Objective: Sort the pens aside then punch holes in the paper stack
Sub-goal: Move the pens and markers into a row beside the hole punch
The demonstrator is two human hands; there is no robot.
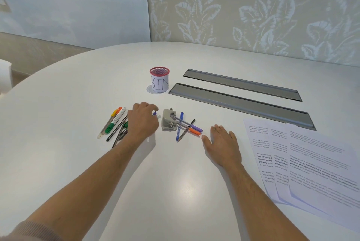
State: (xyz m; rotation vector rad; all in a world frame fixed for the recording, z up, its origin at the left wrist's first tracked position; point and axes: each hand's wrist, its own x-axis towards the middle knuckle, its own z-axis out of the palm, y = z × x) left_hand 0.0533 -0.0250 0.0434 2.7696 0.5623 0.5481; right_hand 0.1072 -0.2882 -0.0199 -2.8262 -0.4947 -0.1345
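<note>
A white paper label wrapped around the red mesh cup [159,79], beyond the left grip [142,121], reads "BIN" in hand-drawn capitals. The printed sheets [303,160] right of the right grip [222,143] show bold fragments "way of living" and "primary"; the remainder is too small to read.

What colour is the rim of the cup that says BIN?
The rim of the BIN cup is red mesh, with a white paper label below. The head view shows it.

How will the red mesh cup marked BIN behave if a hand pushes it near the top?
The mesh cup stands upright, taller than wide, and looks empty, so it is probably light and may tip rather than slide. The smooth, glossy table suggests a low push would slide it easily.
</note>
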